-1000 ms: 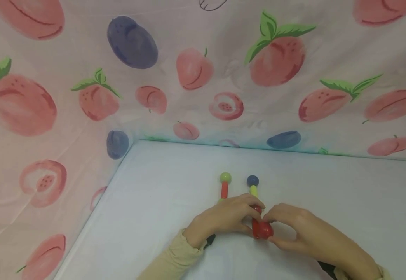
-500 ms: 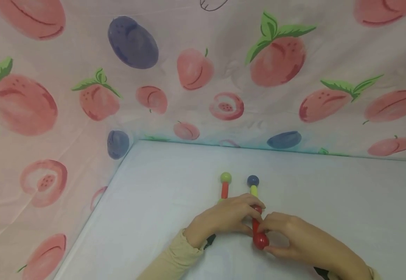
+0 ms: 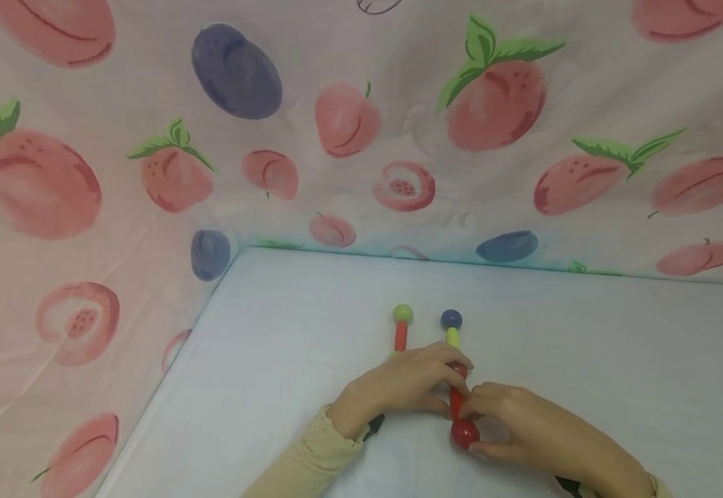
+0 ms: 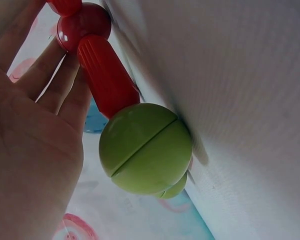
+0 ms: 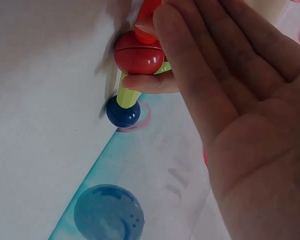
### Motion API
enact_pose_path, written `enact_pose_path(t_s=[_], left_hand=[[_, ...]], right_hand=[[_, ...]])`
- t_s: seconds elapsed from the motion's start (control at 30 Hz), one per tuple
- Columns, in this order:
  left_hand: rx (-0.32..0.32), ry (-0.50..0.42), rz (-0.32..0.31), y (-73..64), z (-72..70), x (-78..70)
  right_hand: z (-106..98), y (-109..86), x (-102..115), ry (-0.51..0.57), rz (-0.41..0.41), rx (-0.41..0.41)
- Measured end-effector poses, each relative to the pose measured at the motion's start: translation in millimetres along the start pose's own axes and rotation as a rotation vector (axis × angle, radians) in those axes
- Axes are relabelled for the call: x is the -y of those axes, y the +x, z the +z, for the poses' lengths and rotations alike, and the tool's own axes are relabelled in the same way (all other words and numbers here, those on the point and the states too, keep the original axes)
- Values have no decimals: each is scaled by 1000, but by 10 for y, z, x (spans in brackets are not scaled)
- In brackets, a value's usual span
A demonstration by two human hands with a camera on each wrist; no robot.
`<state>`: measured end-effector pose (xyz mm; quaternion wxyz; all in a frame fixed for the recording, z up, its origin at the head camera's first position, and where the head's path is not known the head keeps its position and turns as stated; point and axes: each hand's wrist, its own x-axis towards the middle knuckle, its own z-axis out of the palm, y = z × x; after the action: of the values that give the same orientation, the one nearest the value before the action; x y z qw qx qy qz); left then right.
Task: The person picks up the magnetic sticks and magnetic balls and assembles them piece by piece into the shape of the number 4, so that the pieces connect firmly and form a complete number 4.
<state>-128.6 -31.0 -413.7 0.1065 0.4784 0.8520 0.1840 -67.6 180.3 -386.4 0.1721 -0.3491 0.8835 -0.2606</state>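
Note:
On the white table lies a figure of magnetic balls and rods. My left hand (image 3: pixel 407 379) holds a red rod (image 3: pixel 457 402) between thumb and index finger, its other fingers over the red ball (image 3: pixel 459 369) at the rod's far end. My right hand (image 3: pixel 523 425) pinches the near red ball (image 3: pixel 464 434), thumb at its lower side and fingertips beside the rod. Beyond, a yellow-green rod (image 3: pixel 453 337) leads to a blue ball (image 3: pixel 451 319). In the left wrist view, another red rod (image 4: pixel 107 75) joins the far red ball to a green ball (image 4: pixel 145 147).
A red rod (image 3: pixel 401 336) topped by a light green ball (image 3: pixel 403 313) points away on the left side. My left hand covers part of the figure in the head view. Fruit-printed cloth (image 3: pixel 336 180) rises behind and left of the white table (image 3: pixel 293 311).
The right hand has moved the near red ball from the rod's right side down to its near end, in line with it. The left hand has kept its place.

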Motion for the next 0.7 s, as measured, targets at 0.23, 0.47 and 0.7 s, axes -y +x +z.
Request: enact_pose_path(t_s=[0.23,0.47,0.7], left_hand=[[3,2,2,4,0,2],[2,2,5,6,1,-1],[5,-4,-2,-1,-6,-5]], right_hand=[[31,13,-17,-24,10,7],[46,12,-19,-37,8,-2],[50,6,-9,-52,-5,-21]])
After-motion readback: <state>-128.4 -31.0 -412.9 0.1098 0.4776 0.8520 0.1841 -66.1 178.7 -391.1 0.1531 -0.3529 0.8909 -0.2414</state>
